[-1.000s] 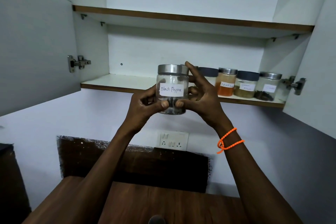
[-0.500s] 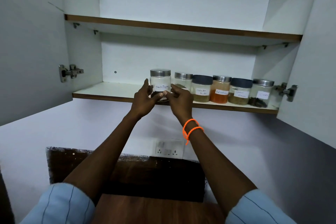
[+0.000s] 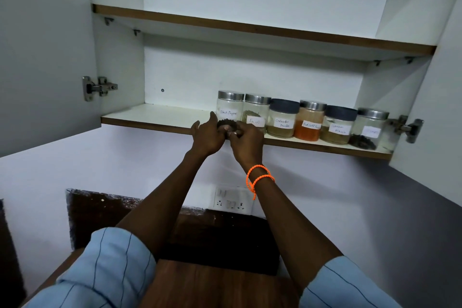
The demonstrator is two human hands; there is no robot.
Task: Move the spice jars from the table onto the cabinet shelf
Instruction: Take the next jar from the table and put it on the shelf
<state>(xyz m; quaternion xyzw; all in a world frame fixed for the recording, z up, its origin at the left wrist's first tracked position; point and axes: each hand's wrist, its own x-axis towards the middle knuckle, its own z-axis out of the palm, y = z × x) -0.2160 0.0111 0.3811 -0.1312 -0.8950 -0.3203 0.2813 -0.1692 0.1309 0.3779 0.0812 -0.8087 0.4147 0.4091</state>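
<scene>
The black pepper jar (image 3: 230, 107), clear glass with a steel lid and a white label, stands on the lower cabinet shelf (image 3: 160, 117) at the left end of a row of jars. My left hand (image 3: 207, 134) touches its lower left side with the fingers raised along the glass. At the front of its base, my right hand (image 3: 246, 141), with an orange band on the wrist, has its fingertips curled. To its right stand the fennel jar (image 3: 256, 112), coriander powder jar (image 3: 282, 120), red chilli jar (image 3: 310, 122), garam masala jar (image 3: 337, 127) and one more jar (image 3: 371, 127).
Both cabinet doors hang open, the left door (image 3: 42, 57) and the right door (image 3: 435, 107). The upper shelf (image 3: 250, 27) holds nothing. The lower shelf is bare left of the jars. A wall socket (image 3: 231, 199) sits below, above the wooden table (image 3: 212, 287).
Both hands carried the black pepper jar up from chest height and set it on the lower shelf beside the fennel jar. My hands have slid down to its base.
</scene>
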